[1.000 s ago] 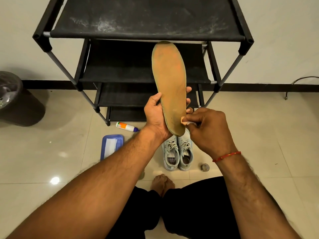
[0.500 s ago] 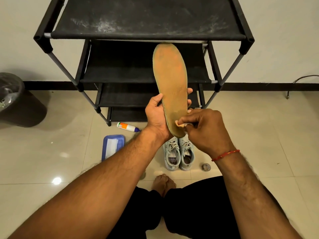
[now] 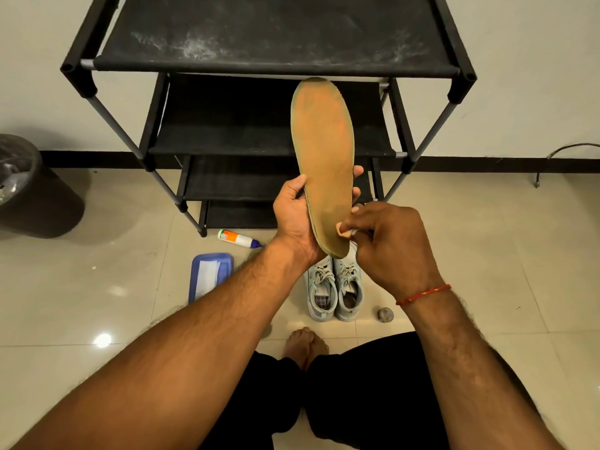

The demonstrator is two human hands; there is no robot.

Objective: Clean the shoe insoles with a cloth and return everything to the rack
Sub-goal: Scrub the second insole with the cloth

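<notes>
The left hand [image 3: 293, 219] is gripping a tan insole [image 3: 323, 157] upright near its heel, face toward the camera, likely to steady it for wiping. The right hand [image 3: 389, 245] is pinching a small white cloth [image 3: 355, 232] against the heel area. Below, pale sneakers [image 3: 334, 287] are sitting on the floor, just before the black shoe rack [image 3: 276, 64].

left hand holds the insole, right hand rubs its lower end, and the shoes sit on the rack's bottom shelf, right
No: the head view shows the shoes on the floor in front of the rack, not on its shelf. The rest holds.
</notes>
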